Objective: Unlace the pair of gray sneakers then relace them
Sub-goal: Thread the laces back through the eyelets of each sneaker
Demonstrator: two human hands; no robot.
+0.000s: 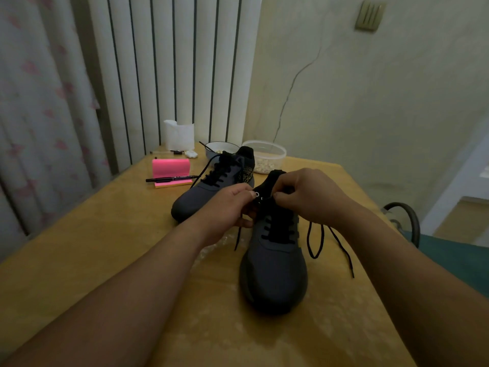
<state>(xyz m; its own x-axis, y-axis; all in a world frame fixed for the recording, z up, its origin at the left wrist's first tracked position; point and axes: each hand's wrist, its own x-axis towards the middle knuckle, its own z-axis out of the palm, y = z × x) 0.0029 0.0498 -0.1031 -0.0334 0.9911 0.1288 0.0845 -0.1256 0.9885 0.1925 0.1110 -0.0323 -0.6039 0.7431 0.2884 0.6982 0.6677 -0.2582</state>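
Both hands are up at the top of the near sneaker (274,263), which sits on the desk (105,247) with its toe pointing towards the camera; the left hand (230,205) grips the sneaker's left side, thumb pressed right beside the shiny top eyelet (257,194); the right hand (304,197) is curled in from the other side, fingertips pinching the black lace (330,239) just by that eyelet; below the hands the lace is crossed through the lower rows; a loose loop and a long tail of it trail over the desk on the sneaker's right, and a shorter end hangs down under the left hand.

The far sneaker (214,186) lies just behind and to the left, toe pointing left, fully laced, its lace ends loose; the two shoes sit close together, though whether they touch can't be made out.

Behind them, a pink pad of sticky notes (172,166) with a black pen (172,178) laid across it; further back a white bowl (221,148), a clear plastic tub (264,154) and a white cup (179,136); a chair (407,223) stands off the desk's right edge.
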